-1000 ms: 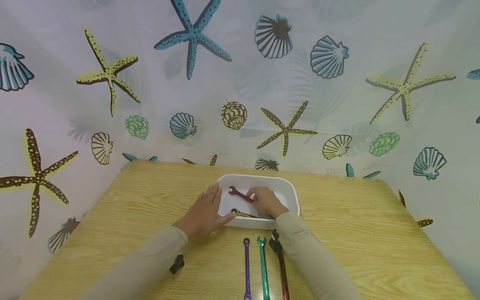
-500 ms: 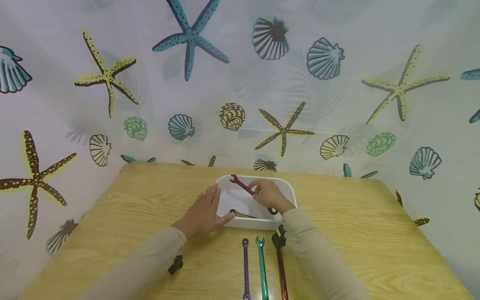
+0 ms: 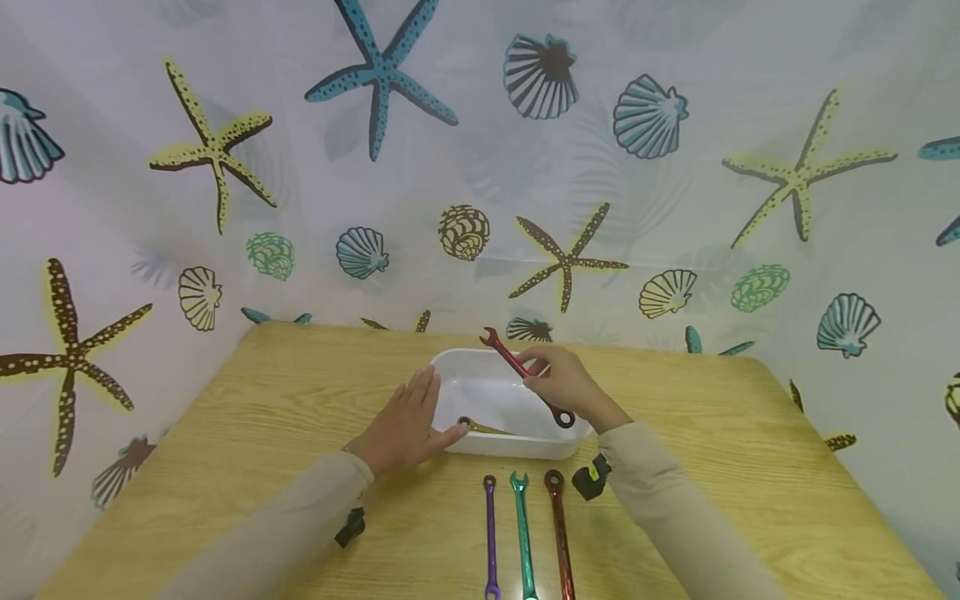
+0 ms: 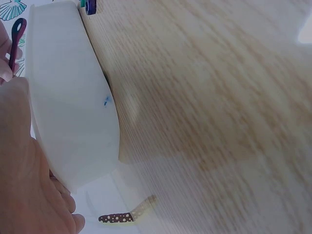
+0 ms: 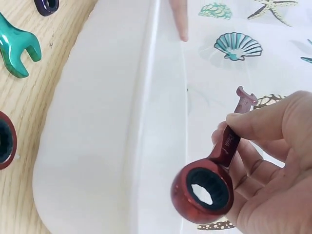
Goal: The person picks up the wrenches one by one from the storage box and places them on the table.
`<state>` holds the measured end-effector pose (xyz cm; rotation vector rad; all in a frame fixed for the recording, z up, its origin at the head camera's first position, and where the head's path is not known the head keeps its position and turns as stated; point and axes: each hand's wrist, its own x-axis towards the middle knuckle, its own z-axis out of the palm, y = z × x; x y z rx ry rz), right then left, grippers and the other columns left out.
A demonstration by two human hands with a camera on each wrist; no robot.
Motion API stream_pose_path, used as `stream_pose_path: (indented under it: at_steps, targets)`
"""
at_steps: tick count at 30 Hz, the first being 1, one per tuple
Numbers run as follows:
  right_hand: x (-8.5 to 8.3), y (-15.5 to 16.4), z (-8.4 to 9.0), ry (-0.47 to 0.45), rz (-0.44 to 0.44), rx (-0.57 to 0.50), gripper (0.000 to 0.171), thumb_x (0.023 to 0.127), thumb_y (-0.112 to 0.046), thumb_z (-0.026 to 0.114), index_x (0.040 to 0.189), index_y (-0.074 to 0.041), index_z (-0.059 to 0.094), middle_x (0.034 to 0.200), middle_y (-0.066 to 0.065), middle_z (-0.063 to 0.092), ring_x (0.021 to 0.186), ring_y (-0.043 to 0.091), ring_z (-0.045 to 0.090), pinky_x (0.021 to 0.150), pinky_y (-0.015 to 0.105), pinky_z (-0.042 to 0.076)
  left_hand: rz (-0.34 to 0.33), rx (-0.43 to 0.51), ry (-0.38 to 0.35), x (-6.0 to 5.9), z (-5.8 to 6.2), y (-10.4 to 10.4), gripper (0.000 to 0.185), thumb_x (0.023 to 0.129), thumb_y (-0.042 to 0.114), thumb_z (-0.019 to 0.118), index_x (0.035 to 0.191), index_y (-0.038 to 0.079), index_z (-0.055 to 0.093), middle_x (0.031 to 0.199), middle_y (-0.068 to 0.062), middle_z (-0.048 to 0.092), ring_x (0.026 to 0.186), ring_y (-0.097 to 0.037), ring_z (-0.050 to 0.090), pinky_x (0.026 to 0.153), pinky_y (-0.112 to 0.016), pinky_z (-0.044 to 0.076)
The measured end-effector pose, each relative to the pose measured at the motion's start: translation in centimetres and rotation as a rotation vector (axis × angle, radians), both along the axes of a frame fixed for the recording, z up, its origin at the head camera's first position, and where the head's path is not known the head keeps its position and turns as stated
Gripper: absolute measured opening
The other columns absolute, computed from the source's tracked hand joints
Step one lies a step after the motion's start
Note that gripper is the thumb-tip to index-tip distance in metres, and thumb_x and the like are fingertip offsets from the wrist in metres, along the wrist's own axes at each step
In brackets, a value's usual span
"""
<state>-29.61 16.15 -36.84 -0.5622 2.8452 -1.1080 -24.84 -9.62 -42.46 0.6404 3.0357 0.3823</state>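
Observation:
A white tub (image 3: 577,432) stands on the wooden table (image 3: 300,392). My left hand (image 3: 416,412) lies flat against the tub's left wall (image 4: 73,97), fingers straight. Above the tub's right half, my right hand (image 3: 546,372) pinches a red wrench (image 3: 517,367) by its shaft, open end up and away, ring end (image 5: 204,194) toward me. A gold wrench (image 3: 483,428) lies in the tub's bottom.
Three wrenches lie side by side in front of the tub: purple (image 3: 490,533), teal (image 3: 522,533) and dark red (image 3: 559,533). A curtain printed with shells and starfish (image 3: 382,67) closes off the table's back and sides.
My right hand has lifted the red wrench out of the tub, up and to the right. The dark red wrench on the table is now uncovered. The left hand stayed put.

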Motion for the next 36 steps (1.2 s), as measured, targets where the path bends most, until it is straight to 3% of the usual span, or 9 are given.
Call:
stream_pose_path:
  at_steps: [8, 17, 24, 36]
  targets:
    - [2.3, 1.8, 0.9, -0.056, -0.002, -0.105, 0.03, 0.086, 0.0, 0.064, 0.116, 0.002, 0.063, 0.091, 0.014, 0.064, 0.073, 0.02, 0.061, 0.06, 0.029, 0.05, -0.01, 0.005, 0.003, -0.2, -0.1, -0.1, 0.097, 0.091, 0.07, 0.035, 0.151, -0.004, 0.013, 0.159, -0.019, 0.007, 0.147, -0.033, 0.006, 0.116, -0.05, 0.014]
    - [4.9, 3.5, 1.0, -0.102, 0.015, -0.152, 0.029, 0.086, 0.001, 0.064, 0.115, 0.004, 0.061, 0.09, 0.013, 0.061, 0.072, 0.018, 0.06, 0.061, 0.03, 0.05, -0.014, 0.012, 0.027, -0.1, -0.2, -0.1, 0.097, 0.092, 0.07, 0.035, 0.151, -0.004, 0.016, 0.159, -0.019, 0.009, 0.147, -0.034, 0.008, 0.116, -0.05, 0.016]
    - [6.7, 4.6, 0.1, -0.163, -0.012, -0.17, 0.029, 0.086, -0.001, 0.065, 0.114, 0.004, 0.059, 0.091, 0.012, 0.06, 0.073, 0.018, 0.06, 0.062, 0.031, 0.054, -0.016, 0.01, 0.026, -0.1, -0.3, -0.2, 0.097, 0.092, 0.069, 0.035, 0.151, -0.005, 0.015, 0.159, -0.02, 0.009, 0.147, -0.034, 0.007, 0.116, -0.05, 0.016]
    - [10.2, 7.2, -2.0, -0.332, 0.006, -0.313, 0.033, 0.089, -0.002, 0.062, 0.116, 0.01, 0.049, 0.093, 0.013, 0.055, 0.078, 0.02, 0.062, 0.064, 0.034, 0.057, -0.023, 0.022, 0.027, -0.1, -0.3, -0.3, 0.096, 0.092, 0.068, 0.036, 0.151, -0.005, 0.015, 0.159, -0.02, 0.008, 0.147, -0.035, 0.007, 0.116, -0.051, 0.016]
